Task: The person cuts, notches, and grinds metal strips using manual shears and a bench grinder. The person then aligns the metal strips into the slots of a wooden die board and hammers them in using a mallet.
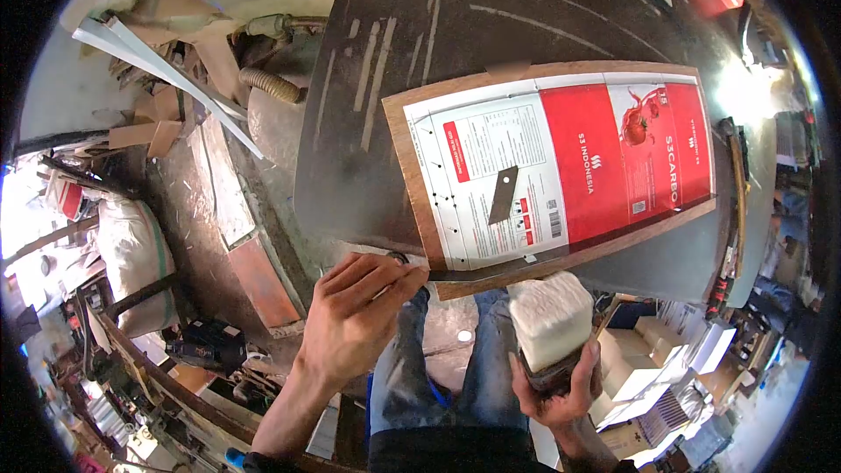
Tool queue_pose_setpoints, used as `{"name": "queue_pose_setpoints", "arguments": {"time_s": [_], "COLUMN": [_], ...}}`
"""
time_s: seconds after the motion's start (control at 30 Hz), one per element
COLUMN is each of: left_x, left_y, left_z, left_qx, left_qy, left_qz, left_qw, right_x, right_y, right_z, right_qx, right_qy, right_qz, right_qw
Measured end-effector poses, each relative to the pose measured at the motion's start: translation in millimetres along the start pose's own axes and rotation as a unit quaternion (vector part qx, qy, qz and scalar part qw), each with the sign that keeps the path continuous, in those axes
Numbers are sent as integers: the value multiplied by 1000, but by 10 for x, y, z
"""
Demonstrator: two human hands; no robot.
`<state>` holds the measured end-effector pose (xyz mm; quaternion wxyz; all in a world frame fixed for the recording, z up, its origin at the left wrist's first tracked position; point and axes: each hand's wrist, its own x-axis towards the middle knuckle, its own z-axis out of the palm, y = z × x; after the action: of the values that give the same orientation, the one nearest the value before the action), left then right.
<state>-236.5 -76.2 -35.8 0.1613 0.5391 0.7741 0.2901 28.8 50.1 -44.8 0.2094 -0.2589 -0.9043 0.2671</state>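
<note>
My right hand grips a block with a pale, fuzzy-looking top and a dark lower part, held below the near edge of the panel. The panel is a brown wooden board faced with a red and white printed sheet. A flat dark metal plate with a small hole lies on the sheet's white part. At the board's near left corner, my left hand has its fingers curled and thumb and forefinger pinched together. Whatever is between those fingertips is hidden.
Beneath the board is a dark, scratched table. Long white strips lean at the left, above a floor with scraps and a white sack. Open cardboard boxes stand at the lower right. A thin tool lies along the right side.
</note>
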Motion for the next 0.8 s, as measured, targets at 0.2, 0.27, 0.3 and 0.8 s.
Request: {"name": "queue_pose_setpoints", "arguments": {"time_s": [0.2, 0.27, 0.3, 0.8], "left_x": [5, 13, 17, 390], "left_y": [19, 49, 74, 322], "left_z": [-8, -2, 1, 335], "left_qx": [6, 15, 24, 103], "left_qy": [3, 19, 37, 63], "left_qz": [-12, -17, -20, -17], "left_qw": [1000, 1000, 999, 993], "right_x": [-159, -632, -805, -291], "right_y": [205, 316, 372, 728], "right_z": [34, -56, -118, -857], "right_qx": [14, -6, 11, 51], "right_qy": [-56, -17, -8, 102], "right_qz": [67, 152, 209, 440], "right_qw": [996, 988, 978, 891]}}
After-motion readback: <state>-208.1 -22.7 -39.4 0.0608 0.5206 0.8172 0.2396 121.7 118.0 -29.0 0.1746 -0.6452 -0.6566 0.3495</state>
